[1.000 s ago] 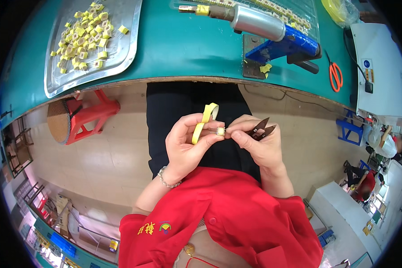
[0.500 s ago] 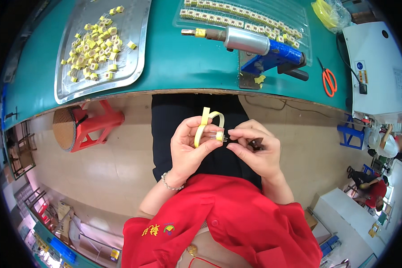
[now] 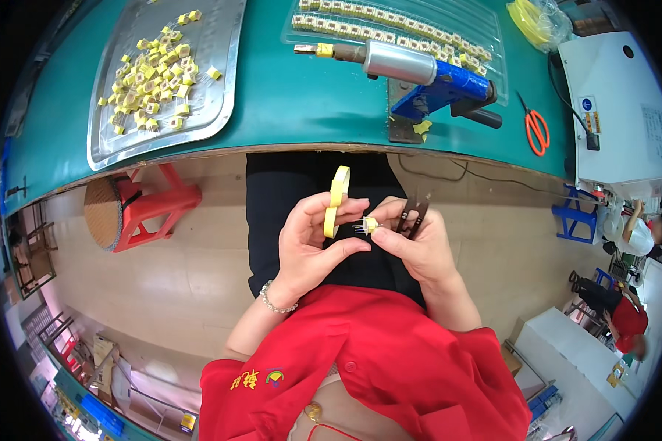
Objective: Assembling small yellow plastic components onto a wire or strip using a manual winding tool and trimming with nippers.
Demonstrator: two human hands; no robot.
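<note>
Over my lap, my left hand [image 3: 307, 239] has its fingers curled round a looped strip of yellow tape [image 3: 335, 200]. Its thumb stretches toward my right hand, and the thumb tip is apart from the index finger. My right hand [image 3: 424, 246] pinches a small yellow-wrapped coil part [image 3: 371, 225] between thumb and forefinger. Thin metal pins stick out of the part toward my left palm. Dark tweezers [image 3: 415, 216] are tucked among the fingers of the same hand, their tips pointing up and away from the part.
On the green bench [image 3: 301, 132], a metal tray [image 3: 221, 110] holds a heap of yellow coil parts. A blue-and-silver winding fixture [image 3: 434, 73] stands before a clear plastic tray [image 3: 504, 66] of lined-up parts. Orange-handled scissors [image 3: 537, 134] lie beside a white machine [image 3: 618, 110]. A red stool [image 3: 158, 206] is left.
The coil part has passed from my left fingertips to my right thumb and forefinger. The tweezers have swung upright in my right hand. The tape loop has turned and narrowed.
</note>
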